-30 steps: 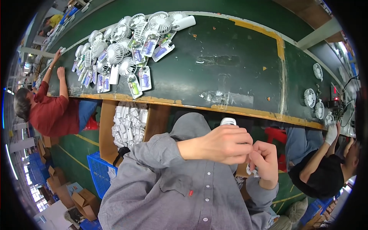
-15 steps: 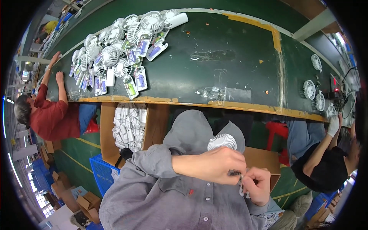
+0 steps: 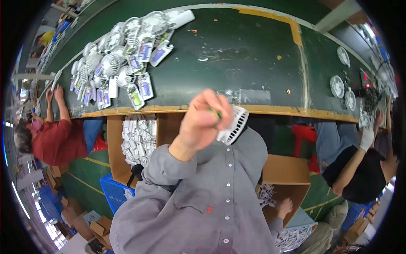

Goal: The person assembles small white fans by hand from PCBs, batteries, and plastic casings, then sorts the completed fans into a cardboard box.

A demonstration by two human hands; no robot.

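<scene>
My left hand (image 3: 204, 120) is raised over my lap near the table edge, its fingers closed round a white handheld fan (image 3: 234, 125). The slotted round head sticks out to the right of the fist, and a bit of green shows between the fingers; the handle is mostly hidden. Low on the right, my right hand (image 3: 284, 207) reaches into an open cardboard box (image 3: 287, 169), beside small white plastic parts (image 3: 266, 194). Its fingers are too small and unclear to tell whether they grip anything.
White fans with open handles (image 3: 111, 63) lie heaped on the dark green table (image 3: 237, 38). Another box (image 3: 116, 148) holds white parts (image 3: 138, 139), beside a blue crate (image 3: 114, 192). More parts (image 3: 296, 239) lie at lower right. Co-workers sit left (image 3: 57, 137) and right (image 3: 355, 175).
My left hand has lifted the fan up and leftward, toward the table edge. My right hand has left the fan and moved down into the box on the right.
</scene>
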